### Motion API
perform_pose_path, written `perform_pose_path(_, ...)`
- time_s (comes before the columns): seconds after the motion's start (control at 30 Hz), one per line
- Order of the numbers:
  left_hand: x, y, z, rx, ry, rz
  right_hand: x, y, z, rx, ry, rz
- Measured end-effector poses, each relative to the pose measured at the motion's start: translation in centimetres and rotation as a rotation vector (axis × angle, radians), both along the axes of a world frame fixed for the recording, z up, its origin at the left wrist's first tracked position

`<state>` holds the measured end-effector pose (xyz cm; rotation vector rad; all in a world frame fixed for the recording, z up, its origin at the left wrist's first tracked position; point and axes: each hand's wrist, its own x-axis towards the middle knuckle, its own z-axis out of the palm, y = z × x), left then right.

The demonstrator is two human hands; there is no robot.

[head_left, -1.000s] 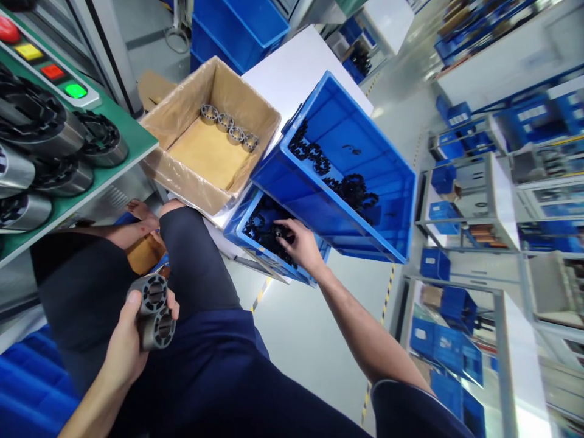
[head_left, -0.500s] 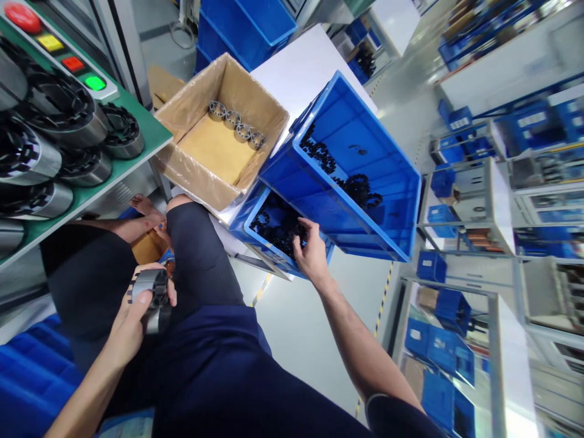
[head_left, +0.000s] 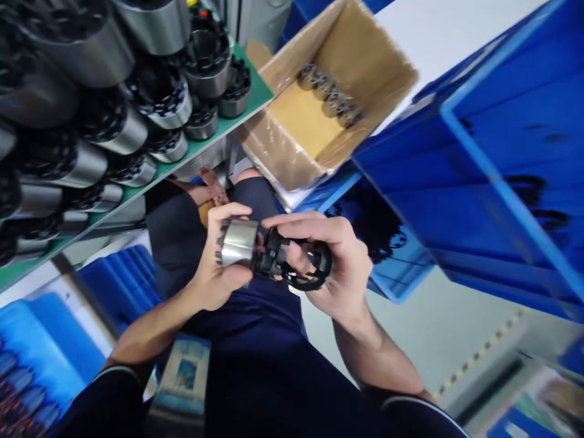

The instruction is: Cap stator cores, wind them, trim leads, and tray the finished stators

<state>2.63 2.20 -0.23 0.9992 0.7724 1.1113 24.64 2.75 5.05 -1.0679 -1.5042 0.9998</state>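
Over my lap, my left hand [head_left: 219, 261] is closed round a metal ring part [head_left: 240, 242] with a slotted edge, thumb below and fingers above. Close against its right side, my right hand [head_left: 337, 261] grips a black plastic ring [head_left: 314, 267]. Another black toothed piece [head_left: 271, 252] shows between the metal ring and the black ring; whether it is separate I cannot tell. Parts of the right fingers are hidden behind the ring.
At the upper left, a green shelf [head_left: 260, 97] bears several metal ring parts. A cardboard box [head_left: 292, 149] holds several rings. Right of it are a large blue bin [head_left: 410, 164] and a smaller blue bin [head_left: 410, 274] with black parts.
My right hand has left the small blue bin and come beside my left hand with a black ring. The left hand's metal part is now turned sideways. The view has shifted left.
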Motion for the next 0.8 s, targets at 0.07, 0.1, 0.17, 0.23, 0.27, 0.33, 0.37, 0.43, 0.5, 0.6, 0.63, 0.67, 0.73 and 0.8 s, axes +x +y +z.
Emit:
perform_pose_path(0.07, -0.2, 0.3, 0.3, 0.123, 0.042, 0.047, -1.7, 1.0, 0.2, 0.035, 0.047, 0.029)
perform_pose_path(0.1, -0.6, 0.4, 0.5, 0.165, 0.054, 0.069, -2.2, 1.4, 0.2, 0.033, 0.044, 0.036)
perform_pose_path(0.17, -1.3, 0.5, 0.7, 0.182, 0.066, 0.096, -2.7, 1.9, 0.1, 0.004, 0.029, 0.066)
perform_pose_path(0.23, -2.0, 0.6, 0.8, 0.187, 0.052, 0.079, -2.8, 2.1, 0.1, -0.019, 0.039, 0.105)
perform_pose_path(0.27, -2.3, 0.6, 0.8, 0.185, 0.053, 0.072, -2.8, 2.1, 0.1, -0.029, 0.053, 0.123)
perform_pose_path(0.33, -2.6, 0.6, 0.8, 0.177, 0.054, 0.066, -3.0, 2.1, 0.2, -0.059, 0.09, 0.162)
perform_pose_path(0.37, -2.7, 0.6, 0.7, 0.171, 0.05, 0.065, -3.1, 2.0, 0.2, -0.092, 0.114, 0.18)
perform_pose_path(0.43, -2.7, 0.4, 0.6, 0.163, 0.038, 0.071, -3.5, 1.8, 0.4, -0.179, 0.158, 0.203)
perform_pose_path(0.5, -2.7, 0.0, 0.3, 0.135, 0.036, 0.092, -3.8, 1.6, 0.5, -0.226, 0.175, 0.202)
perform_pose_path(0.6, -2.7, -0.7, 0.0, 0.026, 0.068, 0.167, -4.1, 1.2, 0.4, -0.191, 0.112, 0.199)
perform_pose_path(0.63, -2.7, -0.8, -0.1, -0.001, 0.064, 0.17, -4.1, 1.0, 0.4, -0.181, 0.087, 0.204)
perform_pose_path(0.67, -2.7, -0.9, -0.1, -0.013, 0.053, 0.163, -4.2, 0.9, 0.3, -0.177, 0.073, 0.211)
perform_pose_path(0.73, -2.7, -0.8, -0.2, -0.006, 0.015, 0.123, -4.3, 0.6, 0.3, -0.196, 0.083, 0.208)
perform_pose_path(0.8, -2.8, -0.5, -0.2, -0.022, -0.011, 0.074, -4.5, 0.4, 0.3, -0.226, 0.137, 0.199)
